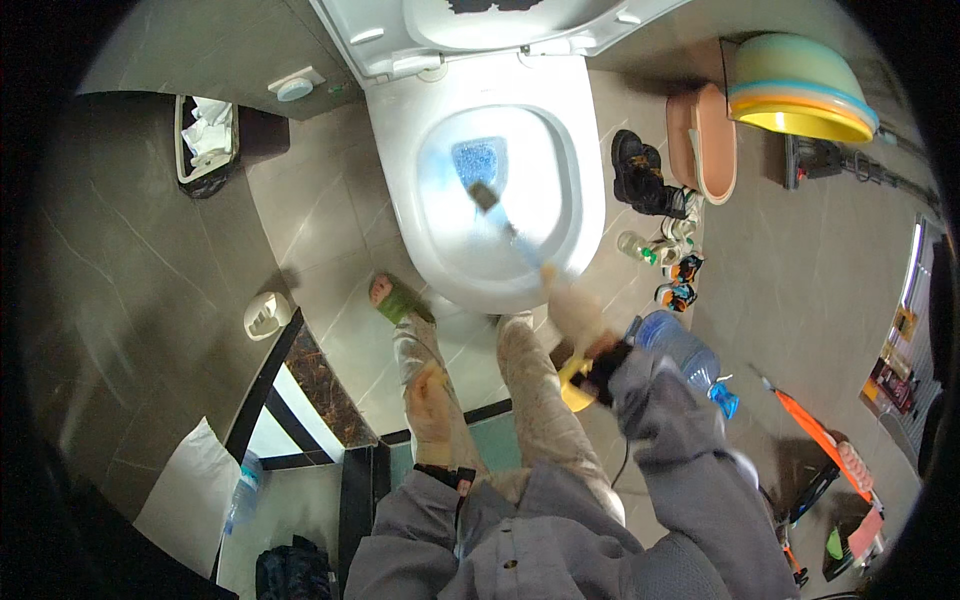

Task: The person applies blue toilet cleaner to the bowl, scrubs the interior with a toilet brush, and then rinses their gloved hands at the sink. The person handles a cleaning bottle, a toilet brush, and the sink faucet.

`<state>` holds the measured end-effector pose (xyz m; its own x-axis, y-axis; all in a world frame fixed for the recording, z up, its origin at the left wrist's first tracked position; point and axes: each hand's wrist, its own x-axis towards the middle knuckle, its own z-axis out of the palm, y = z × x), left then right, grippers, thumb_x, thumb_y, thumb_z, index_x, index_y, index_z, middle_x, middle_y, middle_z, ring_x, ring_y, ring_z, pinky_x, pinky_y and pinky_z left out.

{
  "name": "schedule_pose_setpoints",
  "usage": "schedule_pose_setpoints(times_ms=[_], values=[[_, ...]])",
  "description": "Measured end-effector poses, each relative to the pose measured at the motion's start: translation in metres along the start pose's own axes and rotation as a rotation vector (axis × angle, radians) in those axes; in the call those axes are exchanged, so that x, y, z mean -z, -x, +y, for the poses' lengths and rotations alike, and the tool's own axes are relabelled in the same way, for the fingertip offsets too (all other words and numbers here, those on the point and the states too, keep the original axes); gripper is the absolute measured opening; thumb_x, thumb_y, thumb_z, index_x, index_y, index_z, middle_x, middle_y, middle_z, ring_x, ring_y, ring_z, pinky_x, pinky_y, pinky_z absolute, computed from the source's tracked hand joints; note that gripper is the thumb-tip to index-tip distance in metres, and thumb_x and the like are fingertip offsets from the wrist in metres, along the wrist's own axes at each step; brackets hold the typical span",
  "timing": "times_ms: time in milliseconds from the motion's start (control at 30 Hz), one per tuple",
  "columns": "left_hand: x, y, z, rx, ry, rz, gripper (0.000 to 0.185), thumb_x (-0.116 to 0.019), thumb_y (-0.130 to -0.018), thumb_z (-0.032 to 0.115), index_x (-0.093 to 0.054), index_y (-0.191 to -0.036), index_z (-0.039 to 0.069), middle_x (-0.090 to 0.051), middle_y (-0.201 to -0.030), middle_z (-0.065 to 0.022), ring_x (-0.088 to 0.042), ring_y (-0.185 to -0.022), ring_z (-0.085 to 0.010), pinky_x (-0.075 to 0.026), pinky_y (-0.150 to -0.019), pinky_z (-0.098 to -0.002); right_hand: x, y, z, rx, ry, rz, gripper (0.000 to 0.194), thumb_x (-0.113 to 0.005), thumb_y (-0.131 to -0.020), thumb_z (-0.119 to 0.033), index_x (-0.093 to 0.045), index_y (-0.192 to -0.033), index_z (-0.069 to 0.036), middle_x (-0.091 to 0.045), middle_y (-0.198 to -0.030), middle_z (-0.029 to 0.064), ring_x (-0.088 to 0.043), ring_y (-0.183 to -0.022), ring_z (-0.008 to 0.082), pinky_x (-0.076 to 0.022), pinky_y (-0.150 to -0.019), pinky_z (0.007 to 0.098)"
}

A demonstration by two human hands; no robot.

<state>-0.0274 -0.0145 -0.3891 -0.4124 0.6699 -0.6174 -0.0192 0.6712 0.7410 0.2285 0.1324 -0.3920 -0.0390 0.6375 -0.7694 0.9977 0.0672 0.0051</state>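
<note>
A white toilet (390, 150) stands before me with its seat and lid raised and blue water at the bottom of the bowl. My right hand (577, 311) is at the bowl's front right rim, blurred, shut on the handle of a toilet brush (517, 236). The brush's dark head is inside the bowl, just below the blue water. My left hand (431, 394) rests on my left knee and appears to hold nothing; its fingers are hard to make out. Below the right hand there is a yellow object (576, 386), partly hidden by the dark cuff.
A waste bin (180, 142) with paper stands at the left. To the right are black shoes (634, 172), a pink tub (716, 165), small bottles and a large blue water jug (679, 345). Stacked basins (802, 90) hang at the upper right. A dark-edged stand (322, 382) is at the lower left.
</note>
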Motion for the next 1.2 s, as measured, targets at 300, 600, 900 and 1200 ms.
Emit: schedule_pose_setpoints(times_ms=[300,600,900,1200], values=[[0.005,-0.009,-0.017,0.096,-0.018,-0.046,0.025,-0.046,-0.087,0.019,-0.061,-0.091,0.000,-0.061,-0.085,-0.0073,-0.056,-0.084,-0.0176,-0.043,-0.076,-0.0289,-0.011,-0.130,-0.015,0.080,-0.058,0.131,0.033,-0.039,-0.091,-0.012,-0.044,-0.121,-0.001,-0.066,-0.086,0.0147,-0.065,-0.080,0.0322,-0.0514,-0.068,0.0422],[0.001,0.001,-0.045,0.214,0.090,-0.078,0.032,-0.048,-0.090,0.026,-0.060,-0.106,0.000,-0.064,-0.094,-0.0088,-0.059,-0.089,-0.0185,-0.044,-0.083,-0.0302,-0.070,-0.153,0.027,-0.073,-0.714,0.090,0.039,-0.045,-0.093,-0.030,-0.050,-0.123,-0.005,-0.062,-0.076,0.0170,-0.062,-0.069,0.0295,-0.0479,-0.063,0.0400],[-0.004,0.001,-0.007,0.119,0.023,-0.182,0.037,-0.045,-0.091,0.024,-0.058,-0.108,-0.005,-0.064,-0.092,-0.0132,-0.059,-0.090,-0.0199,-0.044,-0.084,-0.0305,-0.011,0.015,0.003,0.108,-0.407,-0.198,0.046,-0.044,-0.091,-0.019,-0.035,-0.135,-0.020,-0.061,-0.086,0.0242,-0.060,-0.077,0.0396,-0.0461,-0.067,0.0488],[-0.007,0.000,0.013,0.077,-0.039,-0.079,0.029,-0.047,-0.088,0.022,-0.063,-0.095,-0.002,-0.064,-0.089,-0.0089,-0.058,-0.087,-0.0181,-0.044,-0.082,-0.0303,-0.008,0.000,-0.019,0.131,-0.495,-0.218,0.052,-0.039,-0.093,-0.019,-0.022,-0.142,-0.016,-0.062,-0.086,0.0224,-0.061,-0.081,0.0392,-0.0488,-0.071,0.0420]])
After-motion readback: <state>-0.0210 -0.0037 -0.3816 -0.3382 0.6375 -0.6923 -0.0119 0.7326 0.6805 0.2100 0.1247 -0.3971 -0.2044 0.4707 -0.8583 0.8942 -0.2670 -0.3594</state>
